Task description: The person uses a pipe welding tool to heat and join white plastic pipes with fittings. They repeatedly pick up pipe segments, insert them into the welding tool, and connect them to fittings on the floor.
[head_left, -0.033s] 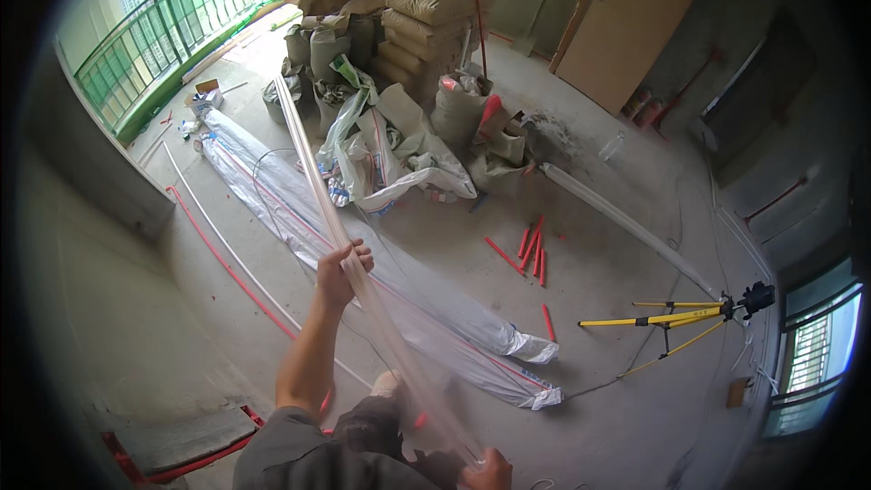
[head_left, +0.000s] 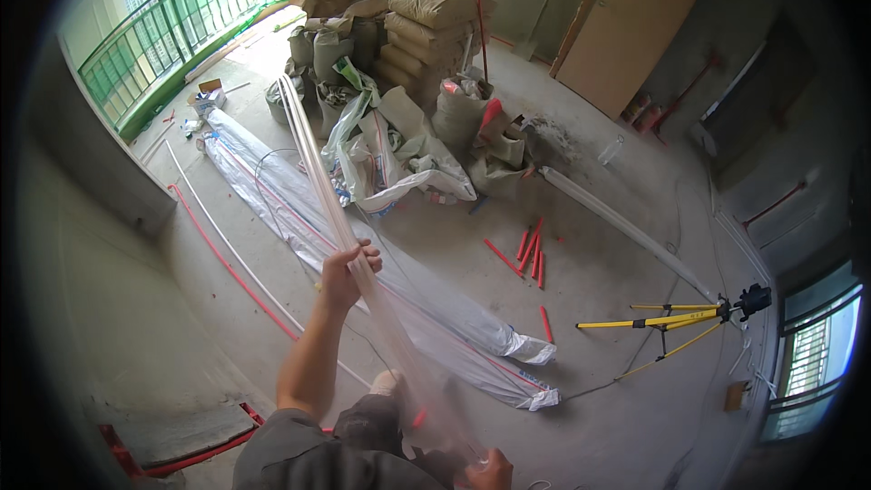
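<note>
A long bundle of thin white pipes [head_left: 314,154] in a clear plastic sleeve slants across the middle, from the sacks down to my body. My left hand [head_left: 349,272] is closed around it about midway along. At the near end my right hand [head_left: 491,470] grips the sleeved bundle low in the picture; motion blurs that stretch, and some of the fingers are hidden. Beneath the bundle, two long silvery-white wrapped packs [head_left: 454,308] lie side by side on the floor.
Filled sacks [head_left: 426,32] and open bags [head_left: 413,150] are heaped at the back. Several short red pipes [head_left: 537,254] lie right of the packs. A yellow tripod [head_left: 676,316] stands at the right. Red [head_left: 231,268] and white pipes [head_left: 238,259] lie along the left.
The pipe bundle and my left hand have shifted slightly to the right. Both hands keep their hold.
</note>
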`<state>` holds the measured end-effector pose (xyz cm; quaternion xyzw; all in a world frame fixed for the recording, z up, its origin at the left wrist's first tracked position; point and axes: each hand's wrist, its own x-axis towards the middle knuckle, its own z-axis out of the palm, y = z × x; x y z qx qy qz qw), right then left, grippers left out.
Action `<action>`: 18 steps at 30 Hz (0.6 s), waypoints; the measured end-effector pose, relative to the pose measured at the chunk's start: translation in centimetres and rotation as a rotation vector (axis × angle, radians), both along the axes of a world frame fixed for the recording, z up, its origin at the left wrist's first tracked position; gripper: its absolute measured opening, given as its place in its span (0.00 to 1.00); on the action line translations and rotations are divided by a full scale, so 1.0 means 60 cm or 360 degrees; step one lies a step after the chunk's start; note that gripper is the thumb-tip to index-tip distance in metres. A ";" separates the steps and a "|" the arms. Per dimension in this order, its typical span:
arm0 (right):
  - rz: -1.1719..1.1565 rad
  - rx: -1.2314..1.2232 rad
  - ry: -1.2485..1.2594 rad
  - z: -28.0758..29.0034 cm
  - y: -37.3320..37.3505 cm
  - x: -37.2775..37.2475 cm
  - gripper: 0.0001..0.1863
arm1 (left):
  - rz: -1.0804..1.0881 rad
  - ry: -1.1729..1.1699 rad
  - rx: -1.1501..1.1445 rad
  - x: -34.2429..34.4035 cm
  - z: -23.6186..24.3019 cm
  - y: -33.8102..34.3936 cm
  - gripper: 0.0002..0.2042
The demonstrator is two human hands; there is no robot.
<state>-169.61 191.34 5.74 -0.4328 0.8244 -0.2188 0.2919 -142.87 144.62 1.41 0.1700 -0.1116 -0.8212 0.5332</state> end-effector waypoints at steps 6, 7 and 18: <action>-0.0058 -0.0153 0.0104 0.006 0.173 -0.113 0.14 | -0.0394 -0.0462 -0.0491 -0.159 0.277 0.227 0.20; -0.0117 -0.0156 0.0133 0.006 0.199 -0.133 0.14 | -0.0503 -0.0472 -0.0546 -0.189 0.307 0.267 0.21; -0.0690 -0.0129 0.0312 -0.096 0.465 -0.259 0.16 | -0.0313 -0.0044 -0.0530 -0.360 0.388 0.341 0.24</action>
